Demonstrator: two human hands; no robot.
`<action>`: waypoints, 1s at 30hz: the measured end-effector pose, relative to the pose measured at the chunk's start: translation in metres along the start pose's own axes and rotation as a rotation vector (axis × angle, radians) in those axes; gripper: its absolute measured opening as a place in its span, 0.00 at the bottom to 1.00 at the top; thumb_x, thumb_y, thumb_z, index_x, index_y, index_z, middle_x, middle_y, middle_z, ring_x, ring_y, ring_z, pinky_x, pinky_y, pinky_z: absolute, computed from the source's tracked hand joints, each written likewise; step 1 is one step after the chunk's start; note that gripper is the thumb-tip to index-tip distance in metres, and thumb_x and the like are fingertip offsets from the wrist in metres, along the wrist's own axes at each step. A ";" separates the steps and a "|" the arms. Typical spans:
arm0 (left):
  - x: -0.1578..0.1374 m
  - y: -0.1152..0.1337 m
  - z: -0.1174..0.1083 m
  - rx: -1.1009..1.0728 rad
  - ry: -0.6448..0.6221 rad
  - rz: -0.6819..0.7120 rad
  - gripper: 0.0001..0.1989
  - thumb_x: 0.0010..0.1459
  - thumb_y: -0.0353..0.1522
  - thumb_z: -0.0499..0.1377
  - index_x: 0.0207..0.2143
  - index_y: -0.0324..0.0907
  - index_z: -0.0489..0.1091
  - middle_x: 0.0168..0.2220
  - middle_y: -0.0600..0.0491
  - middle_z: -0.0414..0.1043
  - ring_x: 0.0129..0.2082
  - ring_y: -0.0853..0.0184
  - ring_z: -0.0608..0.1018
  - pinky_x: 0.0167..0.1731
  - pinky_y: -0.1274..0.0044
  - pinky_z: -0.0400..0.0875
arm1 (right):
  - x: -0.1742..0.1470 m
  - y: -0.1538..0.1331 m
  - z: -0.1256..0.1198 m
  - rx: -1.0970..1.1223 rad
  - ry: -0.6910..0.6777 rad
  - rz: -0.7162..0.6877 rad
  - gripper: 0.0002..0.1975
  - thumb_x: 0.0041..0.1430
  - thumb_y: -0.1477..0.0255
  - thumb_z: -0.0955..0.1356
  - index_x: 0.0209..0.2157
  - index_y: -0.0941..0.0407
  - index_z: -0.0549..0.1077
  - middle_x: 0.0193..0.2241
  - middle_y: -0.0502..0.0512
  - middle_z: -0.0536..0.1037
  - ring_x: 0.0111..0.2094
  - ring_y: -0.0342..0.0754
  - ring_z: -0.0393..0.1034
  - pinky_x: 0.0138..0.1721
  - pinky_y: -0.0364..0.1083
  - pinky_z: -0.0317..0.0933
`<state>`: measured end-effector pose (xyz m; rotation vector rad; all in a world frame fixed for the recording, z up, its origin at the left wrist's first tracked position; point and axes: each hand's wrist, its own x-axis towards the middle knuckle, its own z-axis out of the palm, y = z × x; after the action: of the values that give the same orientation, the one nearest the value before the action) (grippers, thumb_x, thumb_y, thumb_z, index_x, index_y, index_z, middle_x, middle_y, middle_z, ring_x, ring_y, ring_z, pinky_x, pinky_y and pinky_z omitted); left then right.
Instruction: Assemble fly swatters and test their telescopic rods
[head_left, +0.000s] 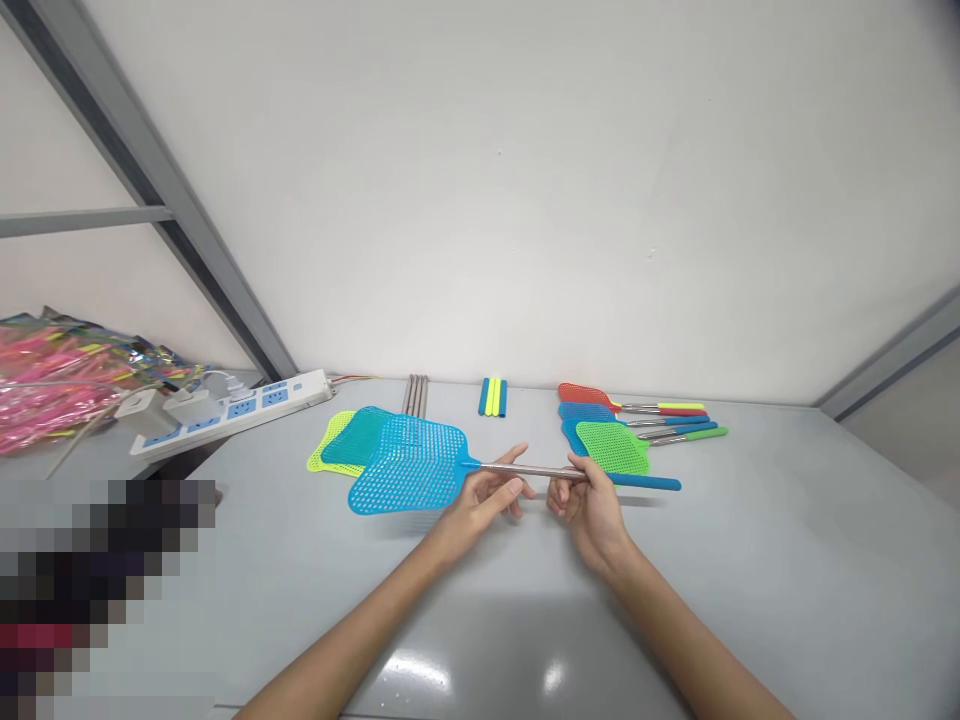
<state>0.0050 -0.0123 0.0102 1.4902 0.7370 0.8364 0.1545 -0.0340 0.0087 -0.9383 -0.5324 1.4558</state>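
A blue fly swatter is held level above the grey table, its mesh head to the left and its blue handle to the right. My right hand grips its metal rod just beside the handle, thumb on top and fingers curled. Under the rod near the head, my left hand has its fingers apart; whether it touches the rod I cannot tell. Behind the blue head lie a teal swatter head and a yellow swatter head. Several metal rods and blue and yellow handle sleeves lie farther back.
Several whole swatters lie at the right rear, among them a red swatter and a green swatter. A white power strip with plugs stands at the left, beside pink items in clear plastic bags. A white wall bounds the table behind.
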 end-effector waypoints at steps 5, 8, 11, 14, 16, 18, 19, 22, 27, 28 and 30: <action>0.001 -0.005 -0.001 -0.172 0.040 -0.006 0.23 0.56 0.41 0.43 0.50 0.40 0.59 0.31 0.49 0.70 0.26 0.69 0.70 0.29 0.76 0.60 | 0.001 0.000 -0.001 0.016 0.002 -0.002 0.21 0.51 0.66 0.58 0.08 0.57 0.59 0.09 0.48 0.58 0.13 0.40 0.52 0.20 0.44 0.47; 0.003 -0.005 -0.003 -0.242 0.090 0.019 0.25 0.58 0.42 0.37 0.47 0.37 0.62 0.28 0.50 0.68 0.25 0.69 0.69 0.29 0.75 0.60 | 0.002 0.002 -0.003 0.014 -0.019 0.004 0.21 0.51 0.66 0.58 0.08 0.57 0.60 0.09 0.49 0.58 0.14 0.40 0.52 0.20 0.44 0.47; 0.004 -0.004 -0.003 -0.207 0.167 0.024 0.25 0.57 0.43 0.38 0.41 0.36 0.66 0.24 0.51 0.67 0.23 0.70 0.68 0.27 0.76 0.60 | 0.003 0.004 -0.005 0.011 -0.038 0.018 0.20 0.50 0.66 0.59 0.09 0.57 0.60 0.10 0.49 0.59 0.14 0.40 0.52 0.20 0.43 0.47; 0.005 -0.004 -0.004 -0.168 0.210 -0.002 0.23 0.57 0.42 0.41 0.37 0.36 0.69 0.22 0.52 0.67 0.22 0.70 0.68 0.27 0.77 0.61 | 0.003 0.006 -0.006 -0.002 -0.052 0.039 0.20 0.50 0.65 0.59 0.09 0.57 0.60 0.10 0.48 0.59 0.14 0.40 0.52 0.20 0.43 0.47; 0.005 -0.006 -0.005 -0.169 0.205 -0.007 0.22 0.56 0.41 0.43 0.34 0.37 0.69 0.23 0.52 0.67 0.23 0.70 0.69 0.27 0.77 0.61 | 0.002 0.007 -0.006 -0.014 -0.060 0.052 0.20 0.50 0.65 0.59 0.09 0.57 0.60 0.10 0.48 0.59 0.14 0.40 0.52 0.20 0.43 0.47; 0.005 -0.007 -0.006 -0.156 0.211 -0.002 0.20 0.55 0.41 0.45 0.32 0.37 0.70 0.22 0.52 0.67 0.23 0.70 0.69 0.28 0.76 0.62 | 0.001 0.008 -0.005 -0.027 -0.067 0.071 0.20 0.50 0.65 0.59 0.09 0.57 0.60 0.10 0.48 0.59 0.14 0.40 0.52 0.20 0.43 0.48; 0.005 -0.008 -0.006 -0.138 0.217 0.000 0.19 0.55 0.41 0.46 0.31 0.37 0.70 0.22 0.52 0.67 0.23 0.69 0.69 0.29 0.76 0.63 | 0.000 0.009 -0.005 -0.034 -0.072 0.084 0.20 0.50 0.65 0.59 0.09 0.57 0.60 0.10 0.48 0.59 0.14 0.40 0.52 0.20 0.43 0.48; 0.005 -0.010 -0.007 -0.073 0.218 0.006 0.18 0.54 0.40 0.48 0.30 0.36 0.71 0.22 0.51 0.68 0.24 0.68 0.70 0.30 0.75 0.64 | -0.001 0.010 -0.004 -0.044 -0.098 0.115 0.20 0.50 0.64 0.59 0.09 0.57 0.60 0.09 0.48 0.60 0.14 0.40 0.52 0.21 0.43 0.48; 0.006 -0.007 -0.009 -0.063 0.109 -0.009 0.17 0.55 0.38 0.47 0.32 0.35 0.71 0.23 0.51 0.68 0.23 0.69 0.70 0.29 0.75 0.63 | 0.000 0.010 -0.003 -0.063 -0.121 0.125 0.21 0.51 0.63 0.58 0.09 0.57 0.61 0.10 0.49 0.61 0.14 0.40 0.53 0.22 0.43 0.49; 0.006 -0.006 -0.010 -0.077 0.078 -0.016 0.17 0.55 0.37 0.47 0.32 0.35 0.70 0.23 0.51 0.68 0.23 0.69 0.70 0.28 0.76 0.63 | 0.000 0.010 -0.003 -0.073 -0.125 0.124 0.21 0.51 0.63 0.58 0.10 0.57 0.61 0.11 0.49 0.61 0.14 0.40 0.53 0.22 0.43 0.50; 0.007 -0.004 -0.011 -0.120 0.009 -0.024 0.16 0.55 0.36 0.46 0.33 0.35 0.69 0.24 0.51 0.68 0.24 0.68 0.70 0.28 0.76 0.63 | -0.001 0.010 -0.003 -0.095 -0.142 0.122 0.21 0.51 0.63 0.58 0.10 0.58 0.61 0.11 0.49 0.61 0.14 0.40 0.54 0.23 0.43 0.50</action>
<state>-0.0007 -0.0002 0.0069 1.3688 0.6982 0.8554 0.1504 -0.0369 -0.0008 -0.9600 -0.6629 1.6270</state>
